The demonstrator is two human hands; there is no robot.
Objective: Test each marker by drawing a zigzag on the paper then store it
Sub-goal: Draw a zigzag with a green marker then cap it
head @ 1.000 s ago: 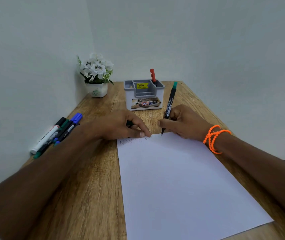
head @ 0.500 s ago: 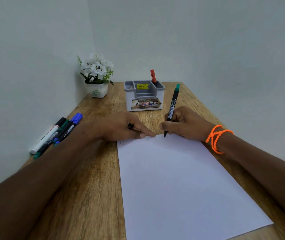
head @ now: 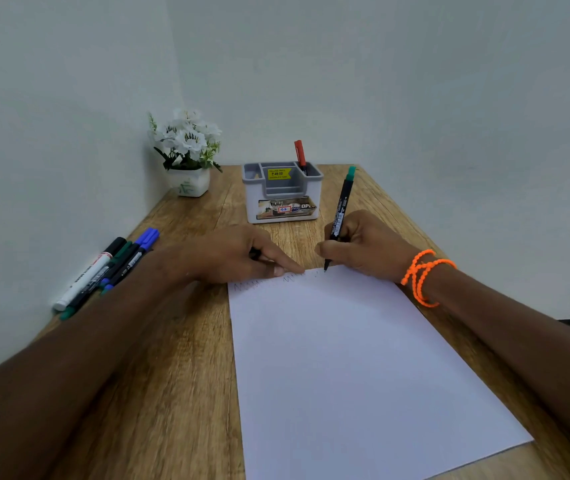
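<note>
A white paper [head: 345,358] lies on the wooden table, with faint zigzag lines [head: 269,283] along its far edge. My right hand [head: 370,249], with orange bands at the wrist, grips a black marker with a green end [head: 341,211]; its tip touches the paper's far edge. My left hand [head: 231,254] presses a fingertip on the paper's far edge, and its curled fingers hold a small dark cap [head: 254,253]. A grey and white organizer [head: 282,202] stands behind the hands with a red marker [head: 299,154] upright in it.
Several markers [head: 103,268] lie in a bunch by the left wall: a white one, green ones and blue ones. A white pot of white flowers [head: 189,152] stands in the far left corner. Walls close the table's left and far sides.
My right hand has slid to the right along the paper's far edge with the marker tip down, and the zigzag reaches further right. My left hand has stayed almost still.
</note>
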